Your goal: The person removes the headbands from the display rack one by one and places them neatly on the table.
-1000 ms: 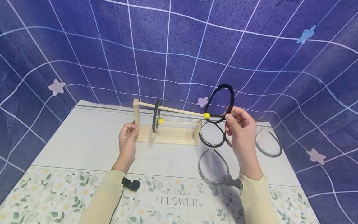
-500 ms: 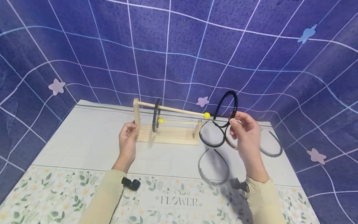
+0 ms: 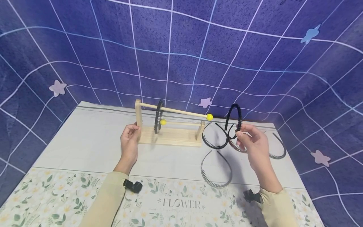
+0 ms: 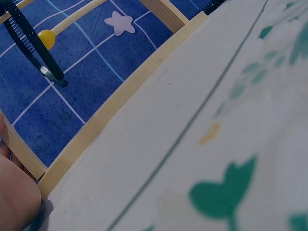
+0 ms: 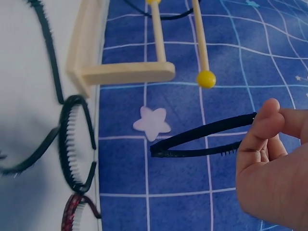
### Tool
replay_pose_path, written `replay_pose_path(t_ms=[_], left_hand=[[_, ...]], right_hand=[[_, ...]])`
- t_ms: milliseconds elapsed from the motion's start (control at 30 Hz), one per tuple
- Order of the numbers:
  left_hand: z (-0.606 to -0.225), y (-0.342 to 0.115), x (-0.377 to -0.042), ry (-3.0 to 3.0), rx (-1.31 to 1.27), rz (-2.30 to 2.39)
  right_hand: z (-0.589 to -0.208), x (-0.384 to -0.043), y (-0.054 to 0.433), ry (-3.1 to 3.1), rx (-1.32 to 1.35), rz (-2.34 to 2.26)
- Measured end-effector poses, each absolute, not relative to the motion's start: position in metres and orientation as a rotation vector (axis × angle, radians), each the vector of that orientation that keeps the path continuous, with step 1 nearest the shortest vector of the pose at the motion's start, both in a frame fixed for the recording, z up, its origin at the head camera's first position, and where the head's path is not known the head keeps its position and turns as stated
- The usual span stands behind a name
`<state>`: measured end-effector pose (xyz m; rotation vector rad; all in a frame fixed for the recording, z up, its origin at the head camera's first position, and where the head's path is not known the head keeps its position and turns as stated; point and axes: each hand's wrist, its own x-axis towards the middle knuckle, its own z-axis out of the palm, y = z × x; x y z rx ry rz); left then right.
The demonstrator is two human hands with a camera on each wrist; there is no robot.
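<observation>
My right hand (image 3: pixel 253 142) pinches a black toothed headband (image 3: pixel 233 108) between thumb and fingers, above the table to the right of a wooden stand. In the right wrist view the black headband (image 5: pixel 202 130) extends from the fingertips, apart from the rods. The pale wooden stand (image 3: pixel 170 138) has two rods tipped with yellow balls (image 3: pixel 209 117). My left hand (image 3: pixel 130 142) grips its left upright (image 3: pixel 138 113); in the left wrist view, fingers show behind that upright. Dark headbands (image 3: pixel 157 119) hang on the upper rod near its left end.
More headbands lie right of the stand: a black headband (image 3: pixel 214 146), a dark red one (image 5: pixel 72 211) partly behind my right hand, a grey headband (image 3: pixel 216 184) nearer the front, and a dark one (image 3: pixel 279 154) at far right. A blue gridded backdrop (image 3: pixel 181 56) rises behind.
My right hand has moved right and down with the black headband, away from the upper rod's yellow ball. The left hand and the stand have stayed in place.
</observation>
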<state>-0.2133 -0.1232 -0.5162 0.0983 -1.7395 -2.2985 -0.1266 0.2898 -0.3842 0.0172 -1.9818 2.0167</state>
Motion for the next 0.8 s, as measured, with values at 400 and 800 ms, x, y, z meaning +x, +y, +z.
replay_pose_path(t_ms=[400,800], left_hand=[[-0.517,-0.123,-0.214,-1.737,0.11,-2.304],[-0.516,-0.123,-0.213,-1.736,0.112,-2.305]], right_hand=[[-0.397,-0.106,0.319,-2.092,0.017,1.906],[-0.409,-0.088,0.347,-2.08,-0.082,1.905]])
